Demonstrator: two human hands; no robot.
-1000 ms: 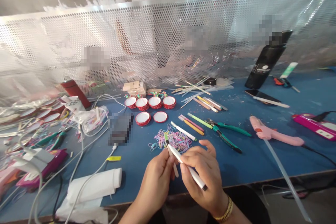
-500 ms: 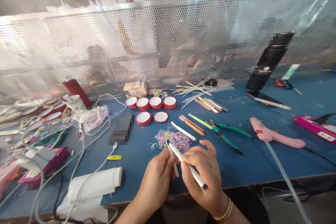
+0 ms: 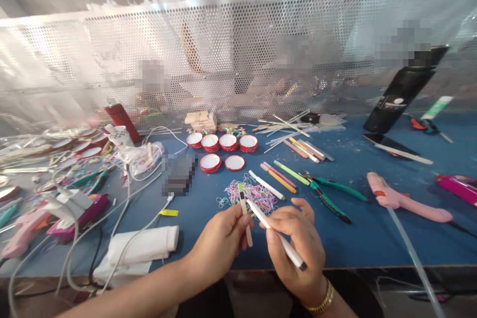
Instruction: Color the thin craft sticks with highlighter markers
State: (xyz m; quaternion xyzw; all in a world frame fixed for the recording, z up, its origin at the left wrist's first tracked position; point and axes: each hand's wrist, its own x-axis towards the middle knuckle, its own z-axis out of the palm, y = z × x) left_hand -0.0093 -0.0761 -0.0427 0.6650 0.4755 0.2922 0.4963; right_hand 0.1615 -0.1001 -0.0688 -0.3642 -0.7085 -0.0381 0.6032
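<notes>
My left hand (image 3: 219, 238) pinches a thin wooden stick (image 3: 245, 216) with a green and dark painted tip, held nearly upright. My right hand (image 3: 298, 246) grips a white marker pen (image 3: 278, 236), its tip pointing up-left toward the stick's upper end. Both hands hover over the near edge of the blue table (image 3: 357, 238). Just beyond them lies a heap of small coloured rubber bands (image 3: 251, 194).
Red-rimmed white lids (image 3: 223, 146) and coloured markers (image 3: 283, 174) lie mid-table, with green pliers (image 3: 328, 196) and a pink glue gun (image 3: 402, 198) to the right. White cables, a white roll (image 3: 143, 246) and clutter fill the left. A perforated metal screen (image 3: 238, 54) closes the back.
The view has shifted so everything sits further right. My left hand has tilted the stick more upright, and the pen tip has drawn slightly apart from it.
</notes>
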